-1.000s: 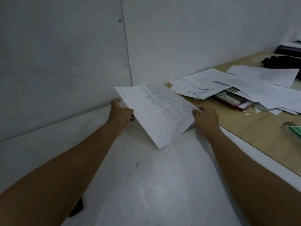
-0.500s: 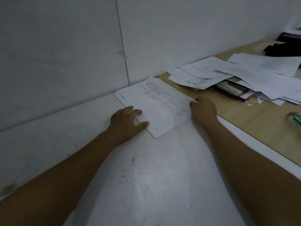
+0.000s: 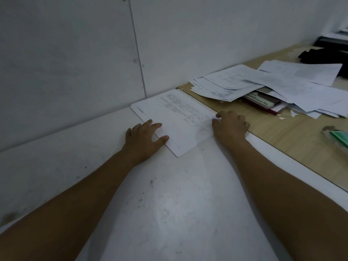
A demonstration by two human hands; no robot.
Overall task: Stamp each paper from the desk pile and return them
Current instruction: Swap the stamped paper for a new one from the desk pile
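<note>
A small stack of printed papers [image 3: 177,119] lies flat on the white desk surface [image 3: 160,213] against the wall. My left hand [image 3: 145,138] rests palm down on the stack's near left edge, fingers spread. My right hand [image 3: 230,125] sits at the stack's right corner, fingers curled, thumb and fingertips pinching the top sheet's edge. A loose pile of papers [image 3: 263,81] spreads over the wooden desk [image 3: 282,132] to the right. No stamp can be made out with certainty.
A red and white box or pad [image 3: 263,102] lies half under the loose pile. A green and clear object [image 3: 337,136] sits at the right edge. Dark items [image 3: 323,55] lie at the far right by the wall.
The sheet I held up in both hands has come down flat onto the stack. My left hand let go and now lies on it; my right hand stays at its corner.
</note>
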